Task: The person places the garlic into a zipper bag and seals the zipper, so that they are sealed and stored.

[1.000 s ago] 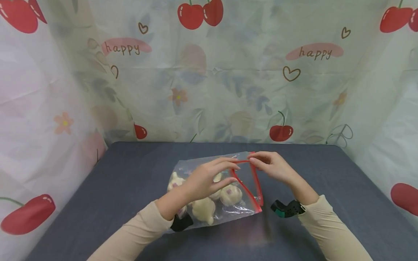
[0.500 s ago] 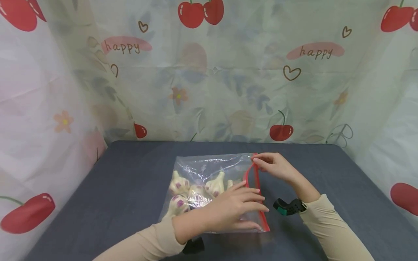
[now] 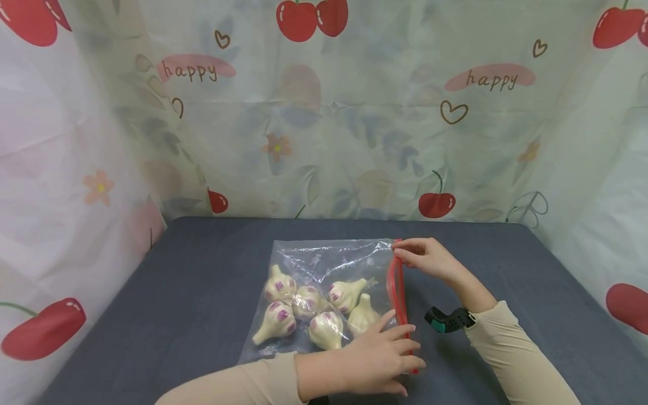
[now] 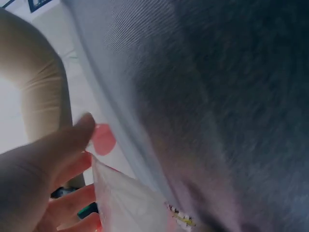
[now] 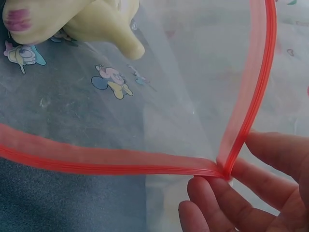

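Observation:
A clear zip-lock bag [image 3: 304,256] lies on the table with several whitish, purple-marked garlic bulbs [image 3: 326,329] inside. Its red zip edge [image 3: 397,292] faces right. My right hand [image 3: 430,256] pinches the far corner of that edge between thumb and fingers. In the right wrist view the two red zip strips [image 5: 96,162] spread apart from the pinched corner. My left hand [image 3: 372,354] lies across the near end of the zip, fingers straight and spread, hiding the near corner. The left wrist view has its thumb and fingers beside the bag's edge [image 4: 125,198].
A dark grey table [image 3: 202,292] carries the bag. Behind it and at both sides hangs a pale curtain [image 3: 334,140] printed with cherries and the word happy. Small cartoon figures [image 5: 113,82] are printed on the bag. A black band [image 3: 450,319] circles the right wrist.
My left hand has moved down and right along the zip edge to its near end. The bag has flattened out, uncovering more garlic bulbs. My right hand keeps its pinch at the far corner.

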{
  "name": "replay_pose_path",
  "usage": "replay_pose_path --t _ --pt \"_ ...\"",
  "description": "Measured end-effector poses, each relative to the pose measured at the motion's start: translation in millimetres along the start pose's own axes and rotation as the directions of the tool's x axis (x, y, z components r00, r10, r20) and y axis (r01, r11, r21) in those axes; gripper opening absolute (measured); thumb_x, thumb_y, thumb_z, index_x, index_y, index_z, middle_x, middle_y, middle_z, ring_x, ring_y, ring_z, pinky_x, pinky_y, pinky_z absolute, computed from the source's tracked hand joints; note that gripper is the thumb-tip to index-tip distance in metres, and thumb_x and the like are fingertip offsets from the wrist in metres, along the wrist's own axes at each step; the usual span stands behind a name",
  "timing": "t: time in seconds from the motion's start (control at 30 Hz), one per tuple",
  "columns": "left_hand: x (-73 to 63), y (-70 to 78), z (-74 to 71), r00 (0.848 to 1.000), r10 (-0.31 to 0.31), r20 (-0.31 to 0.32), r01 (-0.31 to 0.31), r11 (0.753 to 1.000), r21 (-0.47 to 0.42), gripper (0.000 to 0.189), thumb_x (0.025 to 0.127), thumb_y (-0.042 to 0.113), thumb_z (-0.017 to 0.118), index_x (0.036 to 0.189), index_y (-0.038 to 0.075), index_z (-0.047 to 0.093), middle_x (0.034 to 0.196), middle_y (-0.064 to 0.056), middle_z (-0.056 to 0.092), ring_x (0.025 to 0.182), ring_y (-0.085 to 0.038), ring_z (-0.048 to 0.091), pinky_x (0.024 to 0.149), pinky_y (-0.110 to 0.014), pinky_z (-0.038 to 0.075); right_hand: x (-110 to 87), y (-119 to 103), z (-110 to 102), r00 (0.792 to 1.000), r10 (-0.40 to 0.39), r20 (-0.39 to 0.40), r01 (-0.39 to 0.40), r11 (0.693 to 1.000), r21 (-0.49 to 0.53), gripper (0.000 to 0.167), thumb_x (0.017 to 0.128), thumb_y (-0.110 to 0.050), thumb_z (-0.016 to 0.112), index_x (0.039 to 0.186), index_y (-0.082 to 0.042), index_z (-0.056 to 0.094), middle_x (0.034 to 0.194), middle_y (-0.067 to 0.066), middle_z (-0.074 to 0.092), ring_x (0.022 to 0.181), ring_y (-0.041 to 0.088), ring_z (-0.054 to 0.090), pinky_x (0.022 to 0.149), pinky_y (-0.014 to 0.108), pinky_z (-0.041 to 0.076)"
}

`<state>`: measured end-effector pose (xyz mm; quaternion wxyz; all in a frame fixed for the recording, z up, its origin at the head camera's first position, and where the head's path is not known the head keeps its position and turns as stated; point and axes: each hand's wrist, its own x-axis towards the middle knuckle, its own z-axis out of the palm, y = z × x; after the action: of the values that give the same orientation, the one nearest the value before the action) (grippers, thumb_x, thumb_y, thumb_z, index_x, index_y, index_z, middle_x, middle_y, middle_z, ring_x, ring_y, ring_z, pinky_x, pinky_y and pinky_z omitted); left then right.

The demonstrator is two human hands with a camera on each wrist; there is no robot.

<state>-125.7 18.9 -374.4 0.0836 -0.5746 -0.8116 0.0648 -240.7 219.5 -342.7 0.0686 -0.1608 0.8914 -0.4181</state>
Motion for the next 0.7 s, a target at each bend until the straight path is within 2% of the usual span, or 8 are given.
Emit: replay_pose_path --t 0.07,0.2,0.33,0.4,0.47,0.6,0.7 --pt "0.1 1.8 3.0 1.000 -0.002 -0.004 0.002 1.000 0.017 0.042 0.082 0.049 0.066 0.121 0.035 0.058 0.127 0.013 0.058 0.134 -0.013 0.040 0.112 -0.042 0.029 0.4 2 0 1.000 0.005 -0.002 -0.005 1.000 0.002 0.044 0.093 -0.030 0.058 0.125 0.000 0.057 0.117 0.021 0.063 0.094 0.029 0.064 0.083 0.041 0.053" --pt "-0.9 2.4 6.7 0.997 0.001 -0.083 0.002 1.000 0.030 0.029 0.084 0.034 0.069 0.112 0.034 0.063 0.117 0.017 0.063 0.124 -0.006 0.051 0.103 -0.025 0.040 1.6 7 0 1.000 0.005 -0.013 -0.005 1.000 0.006 0.043 0.091 -0.027 0.061 0.123 0.002 0.057 0.119 0.023 0.062 0.096 0.034 0.063 0.083 0.042 0.053" --pt "-5.4 -0.3 6.5 0.996 -0.017 -0.093 0.009 0.996 -0.083 0.025 0.086 0.023 0.067 0.110 0.030 0.065 0.117 0.014 0.064 0.109 0.001 0.059 0.082 -0.009 0.047 2.5 13 1 1.000 0.012 -0.021 -0.012 1.000 0.011 0.043 0.090 -0.023 0.063 0.123 0.004 0.057 0.119 0.024 0.062 0.096 0.034 0.063 0.081 0.040 0.054" --pt "-9.3 -1.9 6.1 0.996 -0.028 -0.084 0.015 0.990 -0.143 0.027 0.085 0.021 0.067 0.111 0.029 0.066 0.118 0.012 0.064 0.103 0.003 0.061 0.072 -0.006 0.046 2.8 16 2 0.999 0.023 -0.022 -0.023 1.000 0.016 0.044 0.089 -0.023 0.064 0.123 0.004 0.057 0.119 0.024 0.062 0.095 0.032 0.064 0.081 0.041 0.054" --pt "-13.2 -3.3 5.4 0.995 -0.027 -0.094 0.010 0.984 -0.178 0.027 0.085 0.020 0.067 0.111 0.027 0.067 0.116 0.010 0.065 0.097 0.003 0.063 0.070 -0.005 0.046 3.0 19 2 0.999 0.036 -0.023 -0.036 0.999 0.021 0.043 0.089 -0.022 0.064 0.123 0.004 0.058 0.118 0.024 0.062 0.093 0.031 0.064 0.081 0.041 0.054" --pt "-20.1 -5.3 4.9 0.988 -0.029 -0.151 0.000 0.982 -0.187 0.026 0.086 0.019 0.067 0.111 0.025 0.067 0.108 0.011 0.067 0.089 0.004 0.064 0.068 -0.004 0.045 3.4 24 4 0.998 0.055 -0.029 -0.055 0.998 0.021 0.042 0.088 -0.021 0.065 0.122 0.003 0.059 0.117 0.023 0.063 0.090 0.023 0.065 0.080 0.040 0.055" --pt "-24.2 -6.5 5.2 0.984 -0.065 -0.166 0.028 0.975 -0.218 0.027 0.087 0.018 0.065 0.113 0.024 0.064 0.103 0.013 0.069 0.081 0.004 0.063 0.065 -0.004 0.044 4.0 26 6 0.998 0.055 -0.031 -0.054 0.998 0.029 0.040 0.088 -0.020 0.065 0.120 0.004 0.059 0.114 0.023 0.064 0.087 0.016 0.065 0.078 0.039 0.055"
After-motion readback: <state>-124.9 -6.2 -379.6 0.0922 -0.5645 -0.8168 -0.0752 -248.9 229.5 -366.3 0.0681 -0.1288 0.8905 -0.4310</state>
